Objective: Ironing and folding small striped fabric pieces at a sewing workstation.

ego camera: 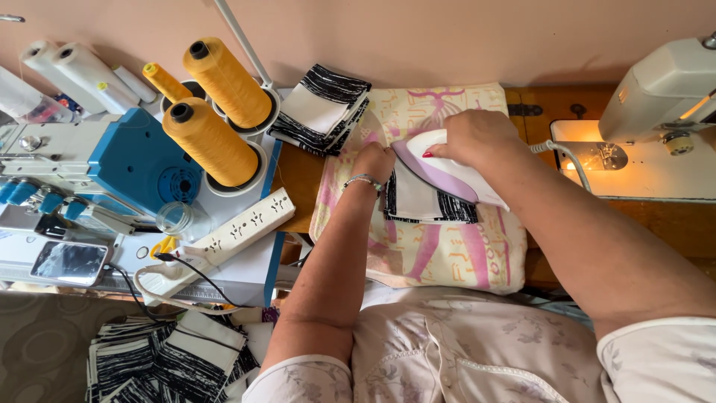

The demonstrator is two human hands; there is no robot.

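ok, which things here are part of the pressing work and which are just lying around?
In use:
right hand gripping iron
left hand pinning black-and-white fabric piece
patterned pressing cloth

Lying about:
yellow thread cones
power strip
folded fabric stack
sewing machine
phone

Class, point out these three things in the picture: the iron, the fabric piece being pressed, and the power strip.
iron (447,168), head view, on its white and lilac body.
fabric piece (421,203), head view, on its white middle.
power strip (242,227), head view, on its socket face.
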